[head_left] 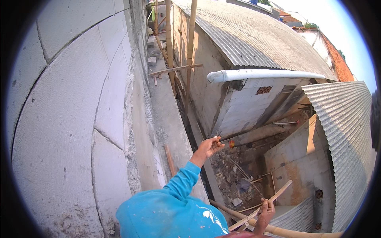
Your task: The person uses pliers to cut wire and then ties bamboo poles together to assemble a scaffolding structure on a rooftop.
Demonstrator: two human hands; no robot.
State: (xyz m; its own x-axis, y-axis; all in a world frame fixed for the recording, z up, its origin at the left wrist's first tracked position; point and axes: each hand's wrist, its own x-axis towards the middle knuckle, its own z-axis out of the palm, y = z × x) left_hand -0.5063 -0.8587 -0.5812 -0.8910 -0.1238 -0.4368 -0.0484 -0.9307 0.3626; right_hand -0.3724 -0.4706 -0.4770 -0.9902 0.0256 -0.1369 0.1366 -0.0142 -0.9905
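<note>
My left hand (211,146) reaches out from a blue sleeve over the gap beside the wall ledge. Its fingers are loosely bent and apart, with no held thing visible. Lower right, my right hand (265,216) is closed, thumb and fingers pinched on thin wire (247,177). The strands slant up from that pinch towards the left hand; whether they touch it I cannot tell. Beside the right hand a split wooden strip (282,189) slopes upward, and a bamboo pole (295,232) runs below it.
A wall of pale blocks (59,119) rises on my left above a narrow concrete ledge (164,115). A wood piece (170,158) lies there. Bamboo uprights (190,43) stand ahead. Right are a white pipe (270,74), corrugated roofs (341,107) and a deep, rubble-strewn yard (234,174).
</note>
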